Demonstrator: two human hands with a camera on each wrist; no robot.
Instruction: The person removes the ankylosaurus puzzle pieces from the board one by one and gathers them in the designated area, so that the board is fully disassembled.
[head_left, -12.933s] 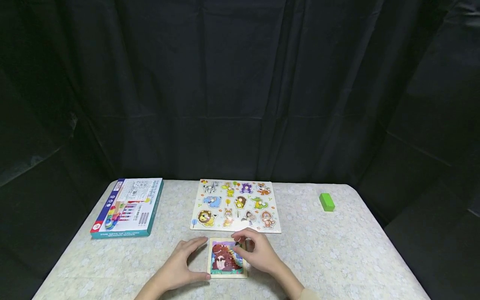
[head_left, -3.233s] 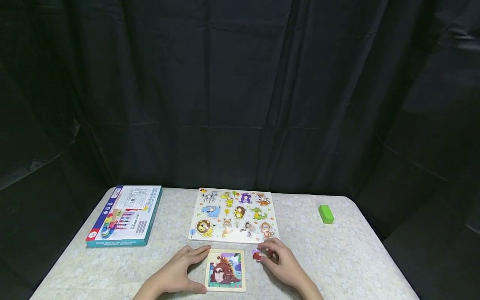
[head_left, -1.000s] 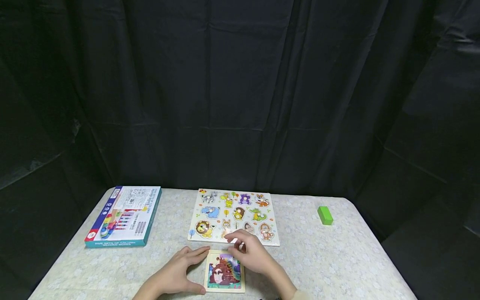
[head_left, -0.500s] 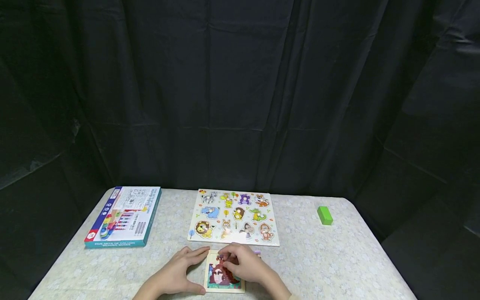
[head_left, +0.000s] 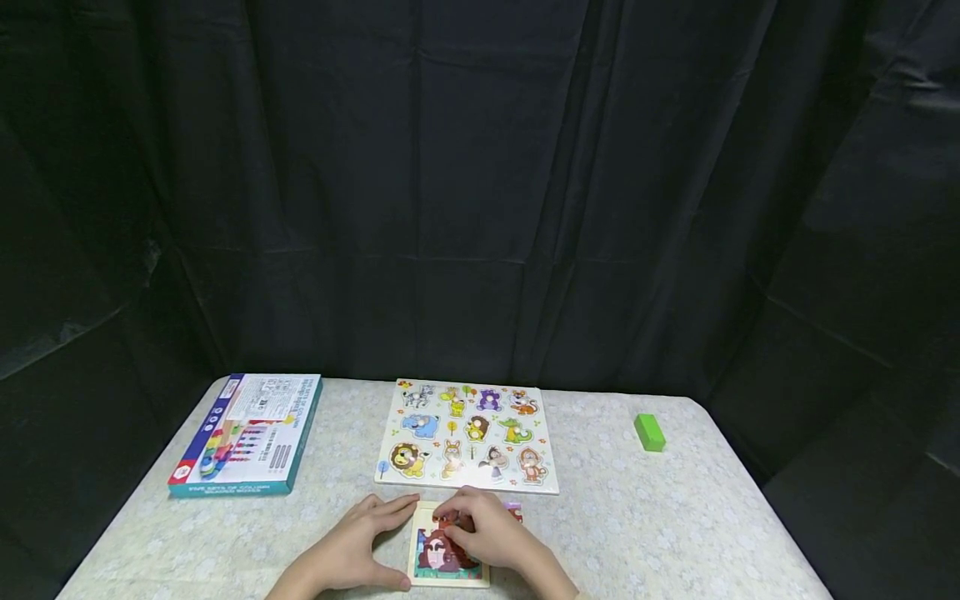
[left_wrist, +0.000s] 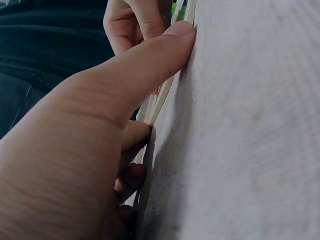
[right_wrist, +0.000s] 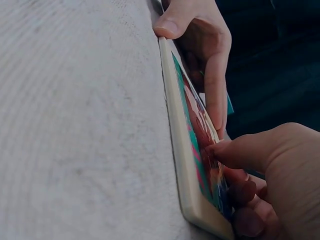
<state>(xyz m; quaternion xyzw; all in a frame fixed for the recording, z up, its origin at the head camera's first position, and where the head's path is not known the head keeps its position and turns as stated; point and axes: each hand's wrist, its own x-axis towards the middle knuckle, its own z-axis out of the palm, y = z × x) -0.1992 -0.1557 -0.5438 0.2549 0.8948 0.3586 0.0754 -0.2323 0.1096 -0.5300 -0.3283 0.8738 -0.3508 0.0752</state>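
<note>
A small jigsaw puzzle in a pale wooden frame (head_left: 450,582) lies near the front of the table, showing a dark red dinosaur picture. My left hand (head_left: 356,543) holds its left side, thumb at the near corner and index finger at the far one. Over the upper part of the picture, my right hand (head_left: 487,529) pinches a red puzzle piece (head_left: 441,522) between thumb and fingers, close on the board. Its knuckles cover the puzzle's upper right. Another purple-and-red piece (head_left: 514,509) lies just beyond that hand, partly hidden. The right wrist view shows the right thumb (right_wrist: 235,151) low over the picture.
Behind the puzzle lies a white animal peg board (head_left: 468,435). A flat toy box (head_left: 247,435) is at the back left, and a green block (head_left: 649,432) at the right. Patterned cloth covers the table (head_left: 600,517); black curtains (head_left: 480,208) hang around it.
The right hand took a piece from the table right of the frame, raised it over the frame's far edge, then lowered it onto the puzzle's upper left. The left hand stayed put.
</note>
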